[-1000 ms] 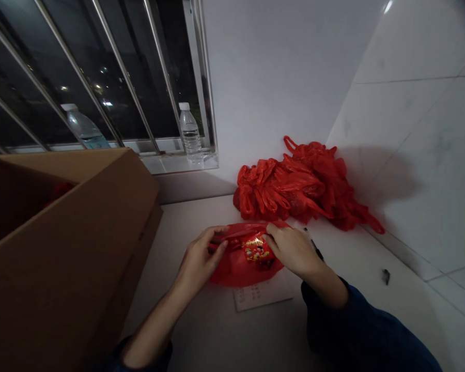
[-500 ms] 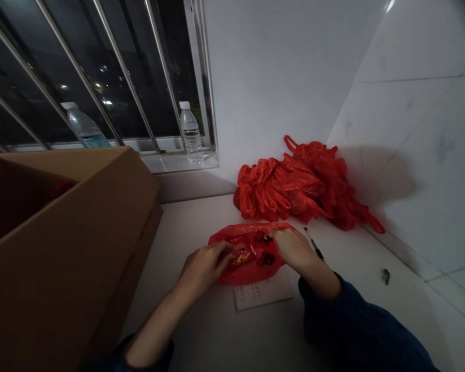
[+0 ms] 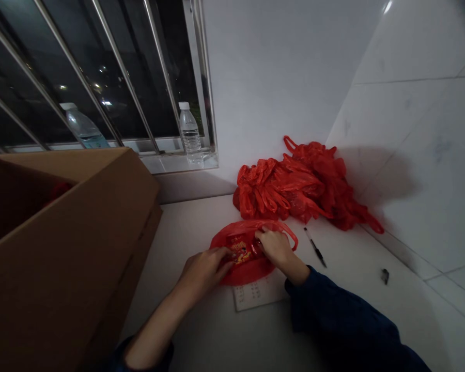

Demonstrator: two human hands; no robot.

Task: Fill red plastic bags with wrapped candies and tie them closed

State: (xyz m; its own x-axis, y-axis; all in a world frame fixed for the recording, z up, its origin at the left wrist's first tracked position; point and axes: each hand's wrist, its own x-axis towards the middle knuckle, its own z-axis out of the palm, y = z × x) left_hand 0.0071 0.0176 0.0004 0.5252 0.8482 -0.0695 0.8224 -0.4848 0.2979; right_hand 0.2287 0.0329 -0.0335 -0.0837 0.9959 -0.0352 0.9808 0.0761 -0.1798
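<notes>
The right hand point(image 3: 275, 249) has moved in from the bag's edge onto the middle of the red plastic bag point(image 3: 248, 271), its fingers curled over the top, and no longer hides the pen point(image 3: 315, 247). The left hand point(image 3: 205, 271), half-curled, has its fingertips at the bag's left side; whether either hand grips the plastic, I cannot tell. The bag lies on the worktop point(image 3: 352, 279), partly over a printed sheet point(image 3: 259, 295), with a red-and-yellow packet point(image 3: 242, 251) showing in it.

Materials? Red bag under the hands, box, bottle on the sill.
The red bag looks like thin glossy plastic film, probably polyethylene: sharp creases, sheen. The box looks like matte brown cardboard; corrugation not visible. The bottle seems clear plastic, see-through with a white cap, though glass isn't ruled out.
</notes>
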